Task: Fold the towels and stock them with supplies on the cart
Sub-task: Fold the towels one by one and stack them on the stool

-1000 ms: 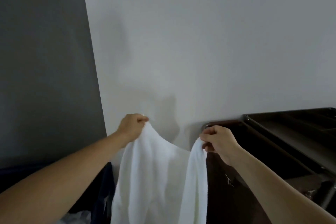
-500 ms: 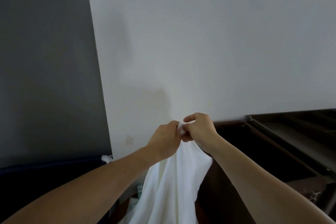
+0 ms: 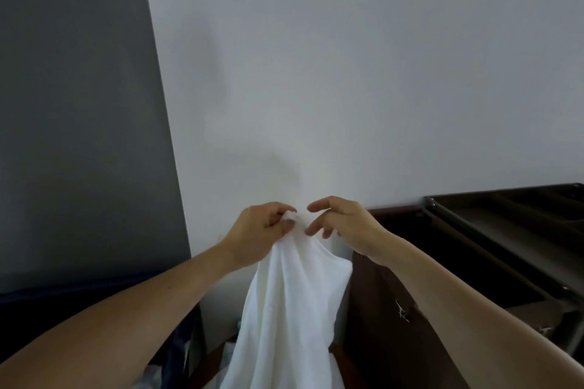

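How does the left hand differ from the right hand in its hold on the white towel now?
The left hand pinches the top of the white towel; the right hand pinches nothing. The left hand's fingers are curled round cloth; the right hand's fingers are spread apart. Both are raised at one height beside the towel's top.

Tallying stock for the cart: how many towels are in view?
1: the towel hangs from the left hand, beside the right hand. Others may be hidden below.
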The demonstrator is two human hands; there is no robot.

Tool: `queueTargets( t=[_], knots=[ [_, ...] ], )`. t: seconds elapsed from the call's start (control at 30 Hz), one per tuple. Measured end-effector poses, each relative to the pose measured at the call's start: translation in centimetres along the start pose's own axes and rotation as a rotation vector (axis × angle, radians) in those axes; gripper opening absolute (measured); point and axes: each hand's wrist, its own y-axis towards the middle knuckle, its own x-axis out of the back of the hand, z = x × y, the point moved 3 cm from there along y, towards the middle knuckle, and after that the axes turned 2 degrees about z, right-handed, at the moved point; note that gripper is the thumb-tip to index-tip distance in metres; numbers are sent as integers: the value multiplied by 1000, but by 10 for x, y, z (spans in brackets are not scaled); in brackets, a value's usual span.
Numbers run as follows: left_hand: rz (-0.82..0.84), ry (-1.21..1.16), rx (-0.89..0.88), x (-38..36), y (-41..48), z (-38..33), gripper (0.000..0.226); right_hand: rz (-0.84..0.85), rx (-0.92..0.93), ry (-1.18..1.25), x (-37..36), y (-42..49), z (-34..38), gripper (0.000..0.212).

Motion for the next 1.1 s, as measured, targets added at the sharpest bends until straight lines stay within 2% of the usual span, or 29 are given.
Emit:
queueTargets(
  t=[0.07, 0.13, 0.3, 0.47, 0.57, 0.67, 0.77, 0.87, 1.0, 1.1],
  knots=[
    [-112, -151, 18, 15, 6, -3, 15, -86, 48, -58, 11, -2, -19, 29],
    [-204, -269, 33, 30, 15, -9, 17, -142, 65, -217, 24, -4, -41, 36],
    [-319, -412, -44, 68, 37, -24, 19, 51, 20, -374, 34, -18, -82, 47],
    [-305, -516, -110, 99, 45, -33, 17, -88, 58, -384, 45, -20, -81, 62],
    [-279, -564, -123, 112, 45, -39, 18, -62, 74, -358, 53, -14, -72, 62],
    [-272, -563, -131, 124, 44, -41, 19, 12, 57, -346, 55, -8, -68, 49],
    [-332, -531, -113, 138, 42, -34, 19, 64, -14, -339, 57, -7, -73, 43],
    [-397, -419, -67, 151, 41, -16, 18, 71, 10, -358, 63, -13, -66, 10],
    [-403, -243, 38, 173, 40, 15, 13, -37, 84, -473, 86, -13, -12, 30],
    [-444, -81, 53, 205, 44, 25, 12, -285, 241, -535, 117, -5, 58, 29]
  ],
)
